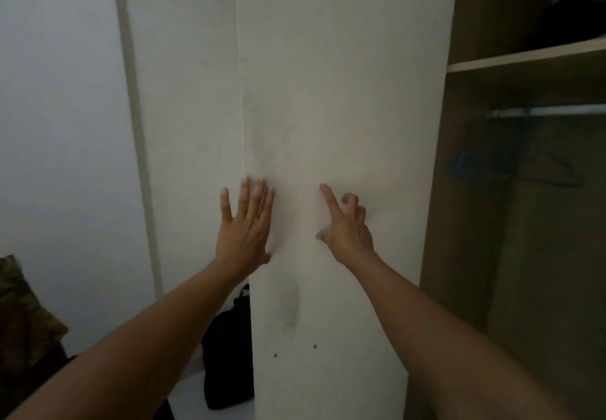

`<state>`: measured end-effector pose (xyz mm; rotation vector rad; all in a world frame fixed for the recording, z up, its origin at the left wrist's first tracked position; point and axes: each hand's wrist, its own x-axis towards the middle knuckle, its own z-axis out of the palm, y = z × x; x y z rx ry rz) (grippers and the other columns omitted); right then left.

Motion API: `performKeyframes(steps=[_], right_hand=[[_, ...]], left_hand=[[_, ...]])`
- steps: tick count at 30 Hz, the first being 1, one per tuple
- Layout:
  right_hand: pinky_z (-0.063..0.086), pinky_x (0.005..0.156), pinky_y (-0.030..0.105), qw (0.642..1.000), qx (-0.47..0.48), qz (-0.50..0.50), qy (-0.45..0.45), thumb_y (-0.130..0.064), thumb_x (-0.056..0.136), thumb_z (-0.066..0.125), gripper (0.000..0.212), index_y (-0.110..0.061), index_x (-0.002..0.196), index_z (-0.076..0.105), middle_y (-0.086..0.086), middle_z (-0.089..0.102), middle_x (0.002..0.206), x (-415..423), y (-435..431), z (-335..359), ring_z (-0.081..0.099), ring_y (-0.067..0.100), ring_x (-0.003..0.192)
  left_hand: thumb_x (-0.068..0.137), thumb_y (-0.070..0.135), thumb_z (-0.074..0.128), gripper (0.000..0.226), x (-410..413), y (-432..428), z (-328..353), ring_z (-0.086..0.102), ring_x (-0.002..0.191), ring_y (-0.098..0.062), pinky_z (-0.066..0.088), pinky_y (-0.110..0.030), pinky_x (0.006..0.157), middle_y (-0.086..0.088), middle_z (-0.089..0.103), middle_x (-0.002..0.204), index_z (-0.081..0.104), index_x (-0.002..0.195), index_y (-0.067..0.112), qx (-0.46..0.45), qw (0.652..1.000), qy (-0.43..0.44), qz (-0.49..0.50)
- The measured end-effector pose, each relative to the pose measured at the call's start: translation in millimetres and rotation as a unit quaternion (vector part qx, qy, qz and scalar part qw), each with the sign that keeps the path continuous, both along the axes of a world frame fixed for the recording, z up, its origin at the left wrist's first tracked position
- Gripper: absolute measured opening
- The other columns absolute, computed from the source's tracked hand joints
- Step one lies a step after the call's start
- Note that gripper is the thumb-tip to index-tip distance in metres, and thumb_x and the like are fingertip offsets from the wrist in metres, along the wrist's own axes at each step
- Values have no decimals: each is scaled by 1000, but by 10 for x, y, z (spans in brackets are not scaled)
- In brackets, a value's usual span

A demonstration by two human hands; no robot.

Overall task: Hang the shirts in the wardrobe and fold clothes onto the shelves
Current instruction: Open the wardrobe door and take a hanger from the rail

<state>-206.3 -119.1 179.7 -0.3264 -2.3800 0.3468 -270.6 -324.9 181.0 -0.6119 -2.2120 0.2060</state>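
Grip of the left hand [244,223] is apart, fingers [249,195] flat on the wardrobe door [344,91] at its left edge; the right hand [347,226], empty, touches the door with one straight finger. Further right, dark clothes [570,16] lie on the shelf [524,59] above the rail [544,110].

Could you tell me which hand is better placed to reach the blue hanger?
Probably the right hand: it sits nearer the blue hanger; the left hand lies flat on the white wardrobe door, farther away.

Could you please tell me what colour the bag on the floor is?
The bag is black; head view.
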Motion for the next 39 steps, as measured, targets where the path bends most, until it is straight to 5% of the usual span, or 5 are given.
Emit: performKeyframes(steps=[8, 16, 26, 34, 39], right_hand=[[52, 89, 43, 1000, -9, 12, 3, -30, 84, 77, 107, -47, 153, -3, 3, 27, 138, 460, 805, 175, 45, 26, 122], [36, 113, 51, 988, -97, -96, 77, -22, 77, 85, 122, -44, 155, -7, 12, 5, 163, 1271, 2381, 532, 28, 34, 146], [42, 107, 46, 975, -41, -183, 123, -22, 54, 96, 133, -23, 157, 12, 17, 33, 144, 1349, 4035, 806, 41, 38, 133], [30, 116, 53, 983, -19, -160, 86, -38, 47, 99, 147, -27, 159, 3, 9, 11, 163, 1096, 5064, 879, 23, 31, 148], [31, 115, 55, 988, -2, -122, 90, -30, 49, 98, 143, -29, 159, 7, 1, 23, 161, 999, 5321, 834, 29, 24, 146]], left_hand=[[54, 65, 83, 139, 385, 798, 292, 3, 150, -36, -2, -64, 117, -12, 11, 160, 2, 156, 16, 0, 996, 4, -93], [66, 74, 70, 131, 751, 2436, 846, -10, 151, -33, -4, -75, 110, -7, -8, 164, -16, 153, 26, 12, 969, 2, -246], [78, 59, 69, 107, 666, 4658, 1340, 21, 147, -29, 9, -57, 118, -11, 24, 159, 13, 157, 14, 4, 901, 14, -433], [62, 72, 74, 129, 301, 5552, 1466, 15, 151, -25, 5, -66, 115, -8, 19, 163, 8, 157, 14, -49, 916, 4, -398], [65, 64, 79, 126, 269, 5620, 1490, 26, 147, -24, 3, -67, 116, -7, 23, 161, 8, 157, 14, -80, 918, -22, -387]])
